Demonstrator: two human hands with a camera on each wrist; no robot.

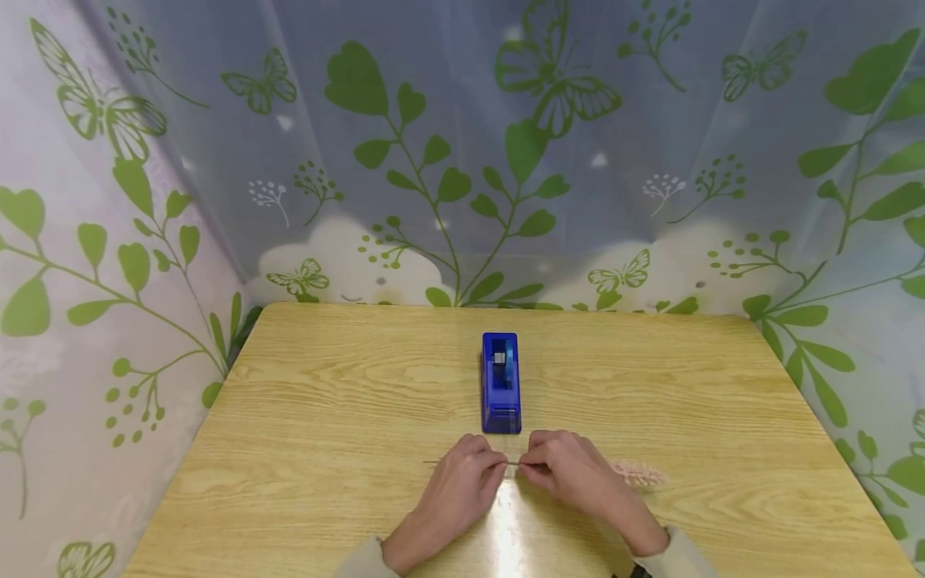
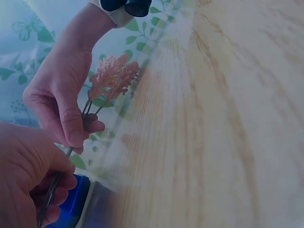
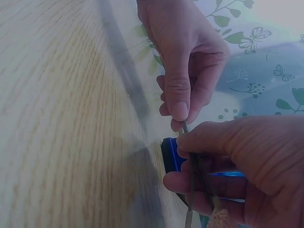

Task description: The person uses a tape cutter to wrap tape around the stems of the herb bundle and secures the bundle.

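A thin-stemmed sprig with pale pink flower heads [image 2: 114, 78] lies crosswise between both hands. My left hand [image 1: 462, 479] pinches its dark stem [image 1: 512, 463] between thumb and fingertips; the stem's end pokes out to the left. Close beside it, my right hand [image 1: 578, 474] pinches the same stem nearer the flowers, which stick out past that hand on the right. Several thin stems run together inside the right hand's grip in the right wrist view. Just beyond the fingertips stands a blue tape dispenser [image 1: 501, 401], and a faint see-through strip shows between it and the stem.
The wood-grain table [image 1: 325, 401] spreads to both sides of the hands. Behind it and at its sides hangs a curtain [image 1: 448, 225] printed with green leaves and butterflies. A dark band [image 1: 639, 571] circles the right wrist.
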